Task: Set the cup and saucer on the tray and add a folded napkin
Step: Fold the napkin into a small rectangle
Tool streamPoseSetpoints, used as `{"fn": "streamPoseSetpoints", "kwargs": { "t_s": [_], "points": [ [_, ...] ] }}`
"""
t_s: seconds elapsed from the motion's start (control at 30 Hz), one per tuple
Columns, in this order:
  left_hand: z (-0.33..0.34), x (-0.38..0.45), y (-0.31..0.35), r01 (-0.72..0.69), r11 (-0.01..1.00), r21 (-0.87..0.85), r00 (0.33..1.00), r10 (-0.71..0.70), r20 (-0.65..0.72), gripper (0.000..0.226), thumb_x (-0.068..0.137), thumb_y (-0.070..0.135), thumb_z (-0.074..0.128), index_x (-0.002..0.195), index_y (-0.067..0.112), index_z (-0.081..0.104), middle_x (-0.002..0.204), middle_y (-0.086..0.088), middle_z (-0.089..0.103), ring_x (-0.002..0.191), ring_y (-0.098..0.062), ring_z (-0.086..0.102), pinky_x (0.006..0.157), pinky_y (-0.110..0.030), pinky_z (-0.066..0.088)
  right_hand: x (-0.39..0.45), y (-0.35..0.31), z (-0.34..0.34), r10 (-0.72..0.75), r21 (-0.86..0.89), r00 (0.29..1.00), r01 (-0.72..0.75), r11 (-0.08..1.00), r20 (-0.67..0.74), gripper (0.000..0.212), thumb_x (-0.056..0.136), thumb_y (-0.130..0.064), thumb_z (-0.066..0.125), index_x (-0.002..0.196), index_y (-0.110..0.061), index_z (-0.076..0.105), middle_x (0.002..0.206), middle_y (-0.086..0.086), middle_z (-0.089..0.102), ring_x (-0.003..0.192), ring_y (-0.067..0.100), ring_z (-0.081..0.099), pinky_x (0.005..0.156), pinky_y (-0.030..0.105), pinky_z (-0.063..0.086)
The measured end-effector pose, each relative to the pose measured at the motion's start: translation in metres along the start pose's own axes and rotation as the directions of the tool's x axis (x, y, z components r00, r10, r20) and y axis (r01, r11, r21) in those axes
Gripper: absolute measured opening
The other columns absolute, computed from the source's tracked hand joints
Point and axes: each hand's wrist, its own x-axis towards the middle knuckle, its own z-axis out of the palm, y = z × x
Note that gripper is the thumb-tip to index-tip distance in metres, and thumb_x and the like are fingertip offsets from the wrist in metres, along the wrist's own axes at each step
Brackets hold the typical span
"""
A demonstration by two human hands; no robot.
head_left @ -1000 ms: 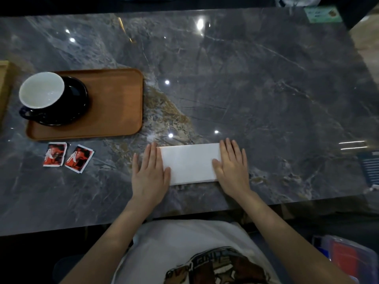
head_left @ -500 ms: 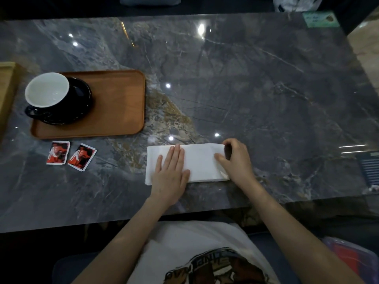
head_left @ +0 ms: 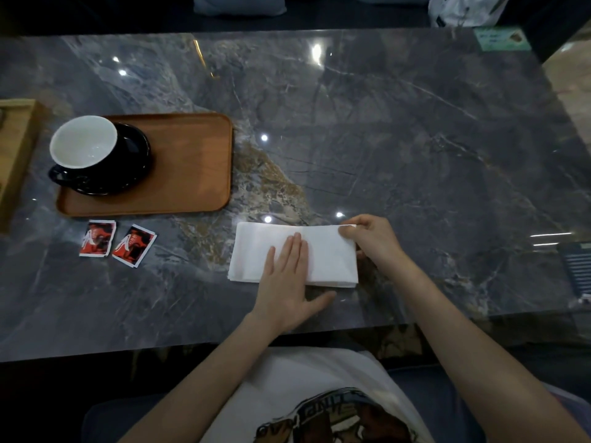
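A white napkin [head_left: 332, 260], folded into a long strip, lies on the dark marble table near its front edge. My left hand [head_left: 286, 282] presses flat on the napkin's middle, fingers together. My right hand [head_left: 372, 239] pinches the napkin's right end, lifting its far corner a little. At the left stands a wooden tray [head_left: 192, 161]. On the tray's left part sits a black saucer [head_left: 134, 161] carrying a black cup with a white inside [head_left: 83, 143], handle toward me.
Two red sugar sachets [head_left: 118, 243] lie just in front of the tray. A light wooden box [head_left: 16, 148] sits at the far left edge. A dark striped object [head_left: 579, 266] rests at the right edge, a green card [head_left: 500, 39] at the far right corner.
My left hand slid from the napkin's left end to its middle. My right hand went from lying flat to pinching the right end and raising its corner.
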Motion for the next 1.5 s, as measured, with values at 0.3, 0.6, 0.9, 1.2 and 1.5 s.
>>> {"fn": "streamPoseSetpoints", "kwargs": {
  "t_s": [0.3,0.6,0.9,1.2,1.5],
  "points": [
    [0.013,0.0,0.0,0.018,1.0,0.009,1.0,-0.018,0.007,0.107,0.068,0.078,0.017,0.144,0.01,-0.014,0.148,-0.002,-0.026,0.138,-0.015,-0.024,0.114,-0.04,-0.013,0.008,-0.006,-0.005,0.13,-0.038,0.989,-0.127,0.991,0.074,0.017,0.088,-0.005,0.054,0.074,-0.01,0.061,0.075,0.009,0.061,0.068,0.018,0.059,0.054,0.03,0.051],
    [0.005,-0.002,0.012,0.122,0.982,-0.141,0.986,-0.136,-0.093,0.087,0.075,0.064,0.033,0.137,0.003,0.037,0.144,-0.013,0.041,0.135,-0.025,0.035,0.108,-0.049,0.026,0.005,-0.037,-0.01,0.113,-0.041,0.97,-0.107,0.993,0.214,0.026,0.084,-0.002,0.05,0.105,0.002,0.066,0.081,0.014,0.066,0.065,0.022,0.064,0.043,0.021,0.052],
    [-0.024,-0.019,0.034,0.188,0.856,-0.482,0.932,-0.311,-0.189,0.038,0.09,0.018,0.049,0.124,0.003,0.053,0.097,-0.013,0.07,0.088,-0.027,0.065,0.067,-0.035,0.048,0.013,-0.08,0.008,0.042,-0.291,0.93,0.072,0.954,0.366,0.024,0.088,-0.012,0.05,0.092,0.002,0.069,0.071,0.012,0.071,0.057,0.019,0.068,0.062,0.032,0.057],
    [-0.026,-0.021,0.009,0.319,0.103,-0.942,0.764,-0.616,0.191,0.024,0.089,0.009,0.054,0.065,0.009,0.05,0.063,-0.006,0.046,0.062,-0.009,0.044,0.056,-0.017,0.035,0.045,-0.049,0.029,0.019,-0.232,0.793,0.156,0.96,0.609,0.043,0.082,0.012,0.046,0.094,-0.024,0.067,0.095,-0.005,0.069,0.066,0.009,0.064,0.059,0.023,0.049],
    [-0.037,-0.03,-0.009,0.173,-0.21,-0.962,0.718,-0.642,0.27,0.023,0.081,-0.001,0.064,0.102,0.006,0.058,0.085,-0.004,0.064,0.078,-0.017,0.062,0.067,-0.024,0.054,0.048,-0.058,0.055,0.152,-0.339,0.729,0.115,0.934,0.668,0.016,0.09,-0.004,0.051,0.101,0.0,0.063,0.072,0.009,0.064,0.058,0.016,0.066,0.059,0.03,0.059]
  ]
}}
